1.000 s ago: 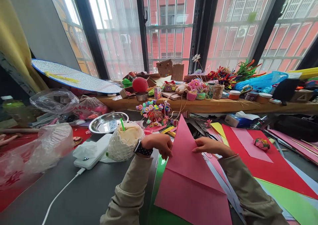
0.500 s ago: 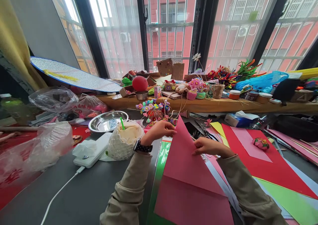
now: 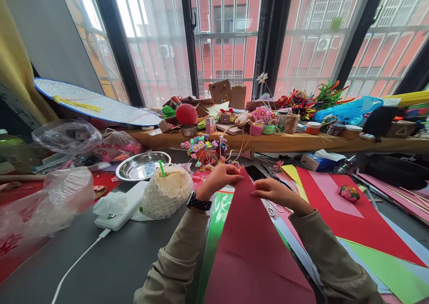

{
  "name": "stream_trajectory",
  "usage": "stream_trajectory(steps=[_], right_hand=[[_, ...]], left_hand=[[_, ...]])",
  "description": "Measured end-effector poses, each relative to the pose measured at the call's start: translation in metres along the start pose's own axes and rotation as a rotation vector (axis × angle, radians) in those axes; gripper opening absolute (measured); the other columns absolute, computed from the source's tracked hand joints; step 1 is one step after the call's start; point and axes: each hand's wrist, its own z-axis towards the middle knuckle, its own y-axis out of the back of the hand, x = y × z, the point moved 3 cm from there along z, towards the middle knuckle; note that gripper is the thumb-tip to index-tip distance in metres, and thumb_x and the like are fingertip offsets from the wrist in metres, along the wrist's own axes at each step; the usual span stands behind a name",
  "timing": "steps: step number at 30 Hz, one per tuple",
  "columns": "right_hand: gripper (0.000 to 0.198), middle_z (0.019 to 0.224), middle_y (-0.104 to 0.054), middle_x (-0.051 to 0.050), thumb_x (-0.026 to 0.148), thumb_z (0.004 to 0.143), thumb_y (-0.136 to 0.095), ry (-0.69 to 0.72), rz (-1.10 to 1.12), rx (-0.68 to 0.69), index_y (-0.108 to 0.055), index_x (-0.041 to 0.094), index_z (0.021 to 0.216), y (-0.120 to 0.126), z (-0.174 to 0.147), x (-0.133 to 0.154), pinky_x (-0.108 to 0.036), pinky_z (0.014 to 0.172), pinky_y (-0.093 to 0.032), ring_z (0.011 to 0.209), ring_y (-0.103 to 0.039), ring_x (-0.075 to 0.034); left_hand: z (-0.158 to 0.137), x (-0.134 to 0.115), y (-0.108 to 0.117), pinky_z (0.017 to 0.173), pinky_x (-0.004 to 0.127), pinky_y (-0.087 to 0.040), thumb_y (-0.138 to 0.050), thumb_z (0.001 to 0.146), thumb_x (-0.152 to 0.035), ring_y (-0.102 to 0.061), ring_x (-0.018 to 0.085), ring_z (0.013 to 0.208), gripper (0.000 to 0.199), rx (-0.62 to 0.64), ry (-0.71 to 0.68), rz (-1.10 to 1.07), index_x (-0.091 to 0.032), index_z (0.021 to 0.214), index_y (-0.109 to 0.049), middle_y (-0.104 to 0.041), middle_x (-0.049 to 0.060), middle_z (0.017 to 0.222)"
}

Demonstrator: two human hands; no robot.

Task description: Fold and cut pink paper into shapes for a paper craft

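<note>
A pink sheet of paper (image 3: pixel 254 250) rises toward the window from the front of the desk, with a crease running across it and a narrow top. My left hand (image 3: pixel 223 181) pinches its top left edge between thumb and fingers. On the opposite edge, my right hand (image 3: pixel 276 194) grips the paper, thumb and fingers closed. A green plastic-covered sheet (image 3: pixel 214 237) lies under the left side of the pink paper. Beside my right hand is a pair of scissors (image 3: pixel 275 210) with white handles, partly covered.
Left of my arm stand a coconut in white foam netting (image 3: pixel 167 192), a white power bank (image 3: pixel 122 212) with a cable, and a steel dish (image 3: pixel 142 166). Red paper (image 3: pixel 335 219) and other coloured sheets spread to the right. Crafts crowd the wooden sill (image 3: pixel 291 141).
Both hands have drawn closer together, the right moving left and slightly up. The paper's top has become narrower and now leans up more steeply. The scissors' handles show more.
</note>
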Motion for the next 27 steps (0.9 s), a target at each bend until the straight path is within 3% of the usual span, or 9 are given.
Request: stream_trajectory(steps=[3, 11, 18, 22, 27], right_hand=[[0.032, 0.056, -0.041, 0.004, 0.046, 0.069, -0.049, 0.022, 0.038, -0.081, -0.052, 0.014, 0.063, 0.002, 0.001, 0.002, -0.019, 0.047, -0.028, 0.053, -0.036, -0.008], [0.027, 0.052, -0.044, 0.004, 0.039, 0.067, -0.053, -0.02, 0.075, -0.072, -0.049, 0.015, 0.056, 0.0, -0.003, 0.013, -0.019, 0.046, -0.028, 0.05, -0.04, -0.008], [0.029, 0.054, -0.046, 0.003, 0.043, 0.067, -0.052, -0.02, 0.126, -0.083, -0.052, 0.014, 0.061, 0.001, -0.005, 0.016, -0.02, 0.046, -0.03, 0.052, -0.043, -0.009], [0.033, 0.064, -0.053, -0.001, 0.046, 0.068, -0.051, 0.011, 0.212, -0.182, -0.053, 0.013, 0.069, 0.001, -0.004, 0.018, -0.021, 0.052, -0.036, 0.061, -0.048, -0.012], [0.034, 0.059, -0.05, 0.0, 0.048, 0.068, -0.051, 0.024, 0.15, -0.254, -0.051, 0.015, 0.064, 0.002, -0.004, 0.018, -0.021, 0.05, -0.036, 0.057, -0.047, -0.011]], left_hand=[[-0.001, -0.003, -0.005, 0.049, 0.018, -0.041, -0.061, 0.061, -0.029, -0.051, 0.008, 0.053, 0.019, 0.001, -0.058, 0.022, -0.01, 0.066, -0.057, -0.055, -0.001, 0.058], [-0.006, -0.018, -0.009, 0.053, 0.018, -0.041, -0.06, 0.062, -0.037, -0.052, 0.01, 0.057, 0.027, -0.111, -0.17, 0.11, -0.01, 0.067, -0.062, -0.058, 0.001, 0.062], [-0.007, -0.02, -0.009, 0.054, 0.019, -0.042, -0.058, 0.065, -0.035, -0.054, 0.01, 0.059, 0.024, -0.141, -0.193, 0.02, -0.011, 0.069, -0.062, -0.06, 0.002, 0.064], [-0.007, -0.02, -0.008, 0.055, 0.019, -0.042, -0.059, 0.065, -0.035, -0.054, 0.011, 0.059, 0.025, -0.128, -0.201, -0.022, -0.011, 0.068, -0.062, -0.06, 0.002, 0.064], [-0.009, -0.023, -0.008, 0.059, 0.021, -0.044, -0.061, 0.063, -0.033, -0.055, 0.012, 0.065, 0.023, -0.151, -0.195, -0.093, -0.011, 0.071, -0.062, -0.062, 0.003, 0.071]])
